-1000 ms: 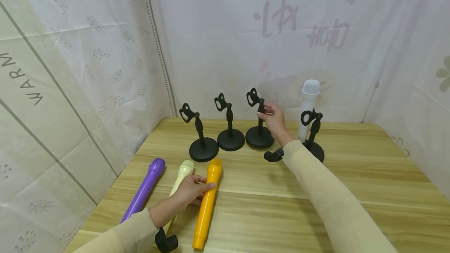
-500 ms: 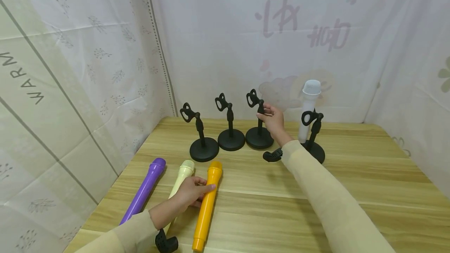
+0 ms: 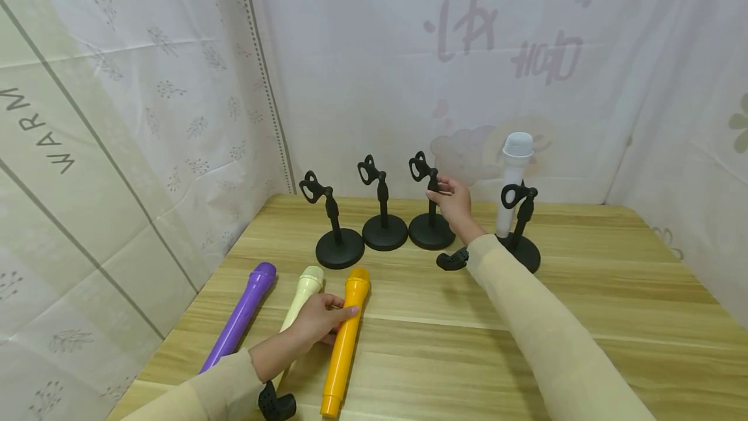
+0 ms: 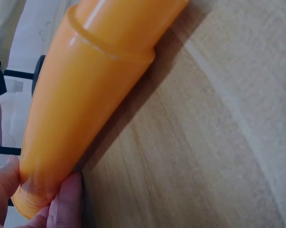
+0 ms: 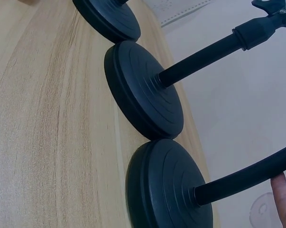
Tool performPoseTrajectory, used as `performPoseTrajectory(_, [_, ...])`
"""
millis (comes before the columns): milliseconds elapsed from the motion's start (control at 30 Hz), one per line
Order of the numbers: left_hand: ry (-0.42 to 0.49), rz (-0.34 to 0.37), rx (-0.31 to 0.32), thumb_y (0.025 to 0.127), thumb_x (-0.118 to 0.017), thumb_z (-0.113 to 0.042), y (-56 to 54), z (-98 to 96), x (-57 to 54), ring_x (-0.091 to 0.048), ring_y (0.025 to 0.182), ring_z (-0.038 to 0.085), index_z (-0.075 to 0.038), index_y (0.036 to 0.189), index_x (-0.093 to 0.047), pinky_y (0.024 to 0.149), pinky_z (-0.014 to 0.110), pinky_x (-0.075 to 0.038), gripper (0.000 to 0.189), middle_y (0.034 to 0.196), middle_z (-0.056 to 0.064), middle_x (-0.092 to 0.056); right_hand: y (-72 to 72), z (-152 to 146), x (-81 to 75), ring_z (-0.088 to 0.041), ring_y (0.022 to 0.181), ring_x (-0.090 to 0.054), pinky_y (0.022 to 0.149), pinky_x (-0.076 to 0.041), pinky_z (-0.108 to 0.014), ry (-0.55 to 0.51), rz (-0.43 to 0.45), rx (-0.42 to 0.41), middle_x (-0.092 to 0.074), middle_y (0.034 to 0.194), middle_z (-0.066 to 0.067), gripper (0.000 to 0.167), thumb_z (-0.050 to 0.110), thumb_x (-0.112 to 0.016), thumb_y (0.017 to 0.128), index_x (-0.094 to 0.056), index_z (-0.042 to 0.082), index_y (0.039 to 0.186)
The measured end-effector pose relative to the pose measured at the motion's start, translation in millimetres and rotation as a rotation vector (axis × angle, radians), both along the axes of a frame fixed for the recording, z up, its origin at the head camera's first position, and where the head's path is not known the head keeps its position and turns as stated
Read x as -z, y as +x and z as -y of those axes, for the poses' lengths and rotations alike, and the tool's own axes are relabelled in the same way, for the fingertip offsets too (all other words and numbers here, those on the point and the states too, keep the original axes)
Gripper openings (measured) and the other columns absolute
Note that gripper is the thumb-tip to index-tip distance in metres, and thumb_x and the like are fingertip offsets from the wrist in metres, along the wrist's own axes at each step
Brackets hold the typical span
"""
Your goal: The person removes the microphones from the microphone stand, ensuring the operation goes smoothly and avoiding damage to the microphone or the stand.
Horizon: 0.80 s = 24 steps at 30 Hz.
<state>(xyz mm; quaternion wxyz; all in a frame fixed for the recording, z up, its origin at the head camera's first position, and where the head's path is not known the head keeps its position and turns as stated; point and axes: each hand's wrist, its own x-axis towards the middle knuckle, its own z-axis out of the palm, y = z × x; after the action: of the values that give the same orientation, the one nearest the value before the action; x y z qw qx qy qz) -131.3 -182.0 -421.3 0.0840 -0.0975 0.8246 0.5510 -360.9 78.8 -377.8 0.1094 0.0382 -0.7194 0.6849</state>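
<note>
My left hand point(image 3: 318, 320) pinches an orange microphone point(image 3: 343, 356) between thumb and fingers, near its head; the left wrist view shows the orange microphone point(image 4: 81, 95) close up above the wood. My right hand point(image 3: 456, 204) grips the upper stem of a black desktop microphone stand point(image 3: 431, 234), whose clip holds nothing. In the right wrist view its round base point(image 5: 166, 185) touches the neighbouring stand's base point(image 5: 143, 90). A cream microphone point(image 3: 308, 286) lies partly hidden under my left hand and wrist, and a purple microphone point(image 3: 242, 310) lies farther left.
Two more black stands with bare clips, the middle one point(image 3: 384, 232) and the left one point(image 3: 339, 249), stand along the back. At the right, a white microphone point(image 3: 517, 148) stands upright behind another stand point(image 3: 523, 249). Printed curtains point(image 3: 362, 51) surround the wooden table point(image 3: 613, 317).
The stand in my right hand has shifted very slightly toward me, its clip now a little lower in view. The orange microphone has barely moved, still in my left hand.
</note>
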Motion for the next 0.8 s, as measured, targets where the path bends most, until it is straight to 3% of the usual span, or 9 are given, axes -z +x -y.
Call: performPoseTrajectory(800, [-0.063,0.004,-0.008,0.086,-0.076,-0.030,2.1,-0.7,-2.4,-0.055,0.059,0.017,0.005,0.106,-0.061,0.051,0.035,-0.056,0.042,0.075,0.010,-0.055,2.3,-5.1,2.7,-0.024,0.099,-0.060,0.089,-0.052,-0.033,-0.038,0.013,-0.035,-0.059,0.110,-0.013,0.038,0.005,-0.073,0.087,-0.061,0.003,0.124])
